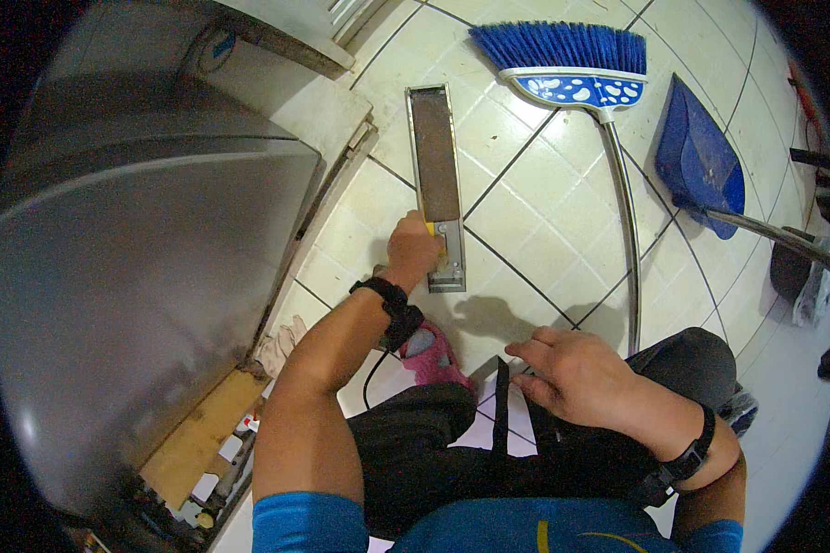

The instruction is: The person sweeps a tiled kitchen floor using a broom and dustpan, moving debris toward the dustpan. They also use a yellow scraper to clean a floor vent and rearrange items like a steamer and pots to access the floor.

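My left hand (415, 247) is closed at the near left side of a long, narrow metal-framed piece (437, 159). A brown surface fills most of its frame. At its near end is a bare metal section with screw heads, and a bit of yellow shows at my fingers. What exactly the fingers grip is partly hidden. Above my right knee (688, 363), my right hand (573, 377) hangs with thumb and fingers apart and nothing between them. A dark strap (501, 408) lies just left of its fingertips.
A large grey appliance (159, 276) fills the left side, with small parts along its lower edge. On the tiled floor (526, 180) lie a blue-bristled broom (567, 69) and a blue dustpan (702, 162). A pink shoe (432, 359) and a crumpled cloth (280, 345) are near my left arm.
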### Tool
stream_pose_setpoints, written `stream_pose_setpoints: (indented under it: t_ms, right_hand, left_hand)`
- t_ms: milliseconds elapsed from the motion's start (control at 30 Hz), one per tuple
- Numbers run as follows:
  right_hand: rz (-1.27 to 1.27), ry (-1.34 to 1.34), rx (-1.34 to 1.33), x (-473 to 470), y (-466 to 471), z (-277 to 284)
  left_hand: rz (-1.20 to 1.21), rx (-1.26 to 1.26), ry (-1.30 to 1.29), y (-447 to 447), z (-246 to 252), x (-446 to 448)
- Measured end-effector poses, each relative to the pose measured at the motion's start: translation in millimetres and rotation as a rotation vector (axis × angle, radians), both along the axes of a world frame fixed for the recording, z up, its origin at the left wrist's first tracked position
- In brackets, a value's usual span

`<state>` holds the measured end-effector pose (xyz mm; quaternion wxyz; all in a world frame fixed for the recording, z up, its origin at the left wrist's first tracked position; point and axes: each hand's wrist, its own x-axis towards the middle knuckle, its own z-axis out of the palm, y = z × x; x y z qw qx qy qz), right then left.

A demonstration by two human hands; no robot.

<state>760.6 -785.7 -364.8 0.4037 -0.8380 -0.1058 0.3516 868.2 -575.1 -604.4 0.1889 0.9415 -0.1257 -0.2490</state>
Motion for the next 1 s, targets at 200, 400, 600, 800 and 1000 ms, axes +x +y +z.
stream_pose_setpoints:
  t_ms: [200, 400, 600, 800, 1000]
  right_hand:
    - [-0.005, 0.016, -0.017, 2.3, -0.8, -0.8]
    - [-0.03, 0.047, -0.04, 2.3, -1.0, -8.1]
    - [0.007, 0.154, 0.032, 13.0, 19.4, 17.0]
    - [-0.043, 0.221, 0.066, 21.6, 16.9, 22.7]
    - [-0.028, 0.246, 0.11, 29.1, 19.3, -6.2]
  left_hand:
    - [-0.045, 0.136, 0.793, 1.9, 31.3, 46.4]
    - [0.209, -0.418, 1.007, 34.9, 65.1, 36.0]
    - [0.155, -0.456, 0.838, 108.8, 108.2, 0.1]
    - [0.633, -0.37, 0.27, 187.1, 142.4, -94.0]
    - [1.342, -0.647, 0.089, 245.4, 173.5, -203.5]
